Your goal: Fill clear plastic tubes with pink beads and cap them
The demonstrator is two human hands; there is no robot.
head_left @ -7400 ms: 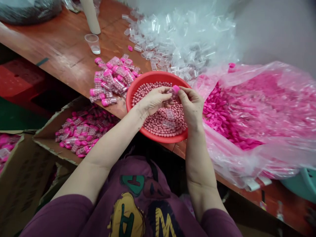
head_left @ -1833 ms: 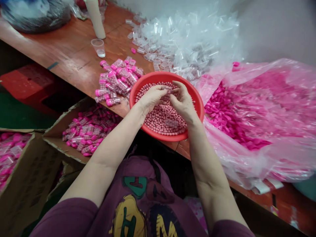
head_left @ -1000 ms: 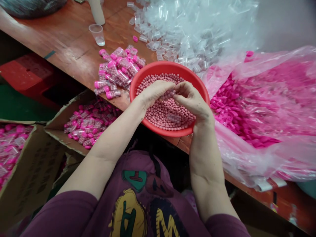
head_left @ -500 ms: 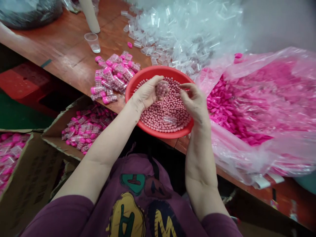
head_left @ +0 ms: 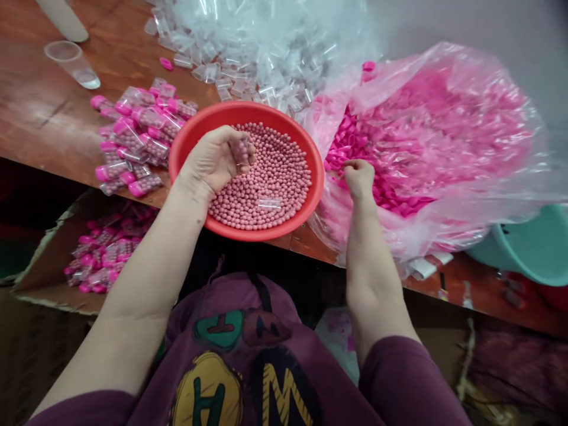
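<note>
My left hand (head_left: 217, 158) is curled around a clear plastic bottle (head_left: 242, 151) filled with pink beads, held above the red basin (head_left: 245, 232). Its fingers hide part of the bottle. Small round pink beads (head_left: 266, 171) fill the bottom of the basin, and another clear bottle (head_left: 270, 204) lies on top of them. To the right of the basin, my right hand (head_left: 359, 176) is at the near left edge of the loose bright pink caps (head_left: 348, 139) in an open plastic bag (head_left: 465, 195). Its fingers are pinched together; what they hold, if anything, is hidden.
Capped bottles of beads (head_left: 133, 136) are heaped left of the basin, with more in a cardboard box (head_left: 53, 231) below the table edge. Clear empty bottles (head_left: 266, 59) pile up behind. A plastic cup (head_left: 73, 64) stands far left; a teal tub (head_left: 532, 242) is at right.
My right hand has moved from over the basin right to the bag of pink caps. My left hand still holds the bead-filled bottle over the basin. The view has shifted to the right.
</note>
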